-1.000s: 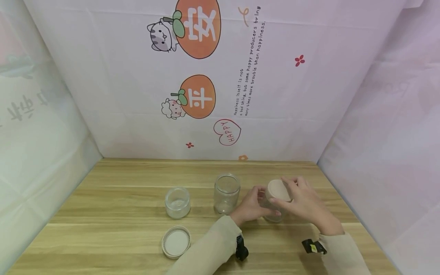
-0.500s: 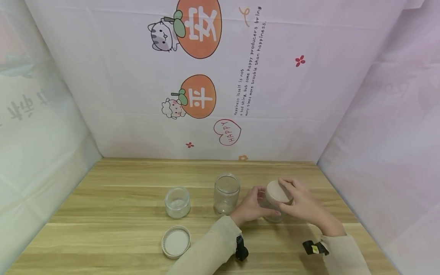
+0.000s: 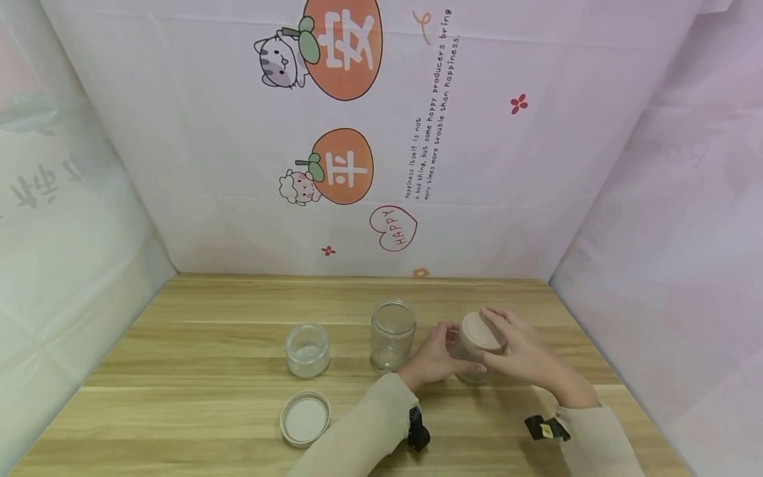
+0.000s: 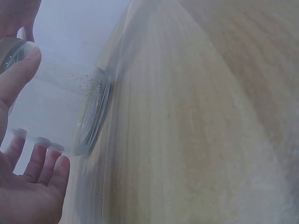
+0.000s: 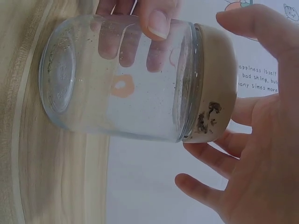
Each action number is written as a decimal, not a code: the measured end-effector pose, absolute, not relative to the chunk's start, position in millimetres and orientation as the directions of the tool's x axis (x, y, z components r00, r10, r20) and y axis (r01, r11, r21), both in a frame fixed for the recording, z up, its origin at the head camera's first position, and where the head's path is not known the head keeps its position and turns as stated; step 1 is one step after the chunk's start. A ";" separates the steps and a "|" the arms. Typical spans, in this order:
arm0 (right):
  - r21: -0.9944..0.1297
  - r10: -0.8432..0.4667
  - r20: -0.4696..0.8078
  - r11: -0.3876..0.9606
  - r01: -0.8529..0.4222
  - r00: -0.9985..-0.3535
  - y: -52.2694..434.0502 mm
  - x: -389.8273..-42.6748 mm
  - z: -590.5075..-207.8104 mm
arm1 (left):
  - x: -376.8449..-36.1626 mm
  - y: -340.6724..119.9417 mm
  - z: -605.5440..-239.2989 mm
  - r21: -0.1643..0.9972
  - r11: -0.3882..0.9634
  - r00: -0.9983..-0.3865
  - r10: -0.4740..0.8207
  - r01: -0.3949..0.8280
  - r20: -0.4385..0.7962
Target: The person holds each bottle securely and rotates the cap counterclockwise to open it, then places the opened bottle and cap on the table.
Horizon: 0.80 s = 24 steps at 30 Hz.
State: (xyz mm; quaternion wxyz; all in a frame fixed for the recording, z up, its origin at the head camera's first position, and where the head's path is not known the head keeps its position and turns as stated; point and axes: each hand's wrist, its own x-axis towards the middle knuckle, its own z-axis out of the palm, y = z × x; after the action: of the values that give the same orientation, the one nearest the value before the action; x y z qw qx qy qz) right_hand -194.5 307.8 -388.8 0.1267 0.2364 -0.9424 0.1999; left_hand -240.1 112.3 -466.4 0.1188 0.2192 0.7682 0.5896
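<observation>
The left hand (image 3: 438, 356) was curled round the body of a clear glass jar (image 3: 473, 361), thumb on one side and fingers on the other; the right wrist view showed the thumb tip pressed to the glass and the fingers visible through it from behind. The right hand (image 3: 517, 351) sat over the jar's beige lid (image 3: 479, 331), its fingers (image 5: 205, 154) bent and spread about the lid's rim, touching its edge; how firmly they gripped could not be told. The lid was seated on the jar's mouth.

The jar stood on the wooden worktop (image 3: 208, 344), right of centre, its base down on the wood and its lid uppermost, so that its long axis ran about upright; in the head view the lid leaned a little toward the left. In the left wrist view the thick glass base (image 4: 93, 116) met the worktop.

Just left of the left hand stood a taller open jar (image 3: 392, 334), and farther left a short open jar (image 3: 307, 350), both upright and without lids. A loose white-lined lid (image 3: 305, 419) lay flat near the front edge.
</observation>
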 end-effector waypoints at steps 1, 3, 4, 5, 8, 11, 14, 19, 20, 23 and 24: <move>-0.318 -0.390 0.335 0.810 -0.492 -0.858 307.4 -194.8 -389.0 | -239.9 112.1 -465.8 0.956 0.213 -0.876 0.476 0.200 0.077; -0.315 -0.383 0.342 0.814 -0.488 -0.858 306.8 -195.5 -389.3 | -239.5 112.1 -464.7 0.954 0.220 -0.876 0.476 0.204 0.078; -0.313 -0.380 0.345 0.815 -0.487 -0.858 306.8 -196.0 -389.4 | -239.5 111.9 -464.6 0.954 0.220 -0.876 0.476 0.204 0.078; -0.309 -0.378 0.350 0.817 -0.486 -0.857 306.6 -196.5 -389.4 | -239.4 111.9 -464.4 0.954 0.220 -0.876 0.476 0.204 0.077; -0.287 -0.369 0.366 0.829 -0.481 -0.854 306.1 -197.6 -388.9 | -239.5 111.6 -464.3 0.954 0.219 -0.877 0.474 0.203 0.078; -0.265 -0.361 0.376 0.841 -0.472 -0.854 305.7 -198.6 -388.1 | -240.0 111.7 -464.9 0.955 0.217 -0.879 0.470 0.200 0.077; -0.256 -0.354 0.374 0.849 -0.462 -0.857 305.4 -199.0 -387.1 | -240.4 112.1 -465.4 0.956 0.217 -0.880 0.470 0.196 0.074; -0.256 -0.338 0.346 0.863 -0.435 -0.875 305.8 -199.0 -385.8 | -239.9 111.6 -465.1 0.957 0.221 -0.881 0.469 0.190 0.067; -0.257 -0.335 0.343 0.865 -0.431 -0.878 305.7 -198.9 -385.6 | -239.7 111.4 -465.1 0.957 0.220 -0.880 0.470 0.190 0.067; -0.260 -0.326 0.336 0.869 -0.420 -0.884 305.9 -198.9 -385.5 | -239.0 111.4 -465.0 0.956 0.220 -0.880 0.469 0.193 0.070; -0.261 -0.322 0.335 0.871 -0.416 -0.886 306.0 -198.8 -385.4 | -238.8 111.5 -465.1 0.956 0.219 -0.880 0.470 0.194 0.071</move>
State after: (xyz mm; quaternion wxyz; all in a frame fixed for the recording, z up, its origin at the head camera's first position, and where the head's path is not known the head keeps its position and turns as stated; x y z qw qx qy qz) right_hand -198.8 306.0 -385.4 0.1416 0.1928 -0.9568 0.1651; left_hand -238.8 111.5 -465.1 0.1173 0.2151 0.7718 0.5867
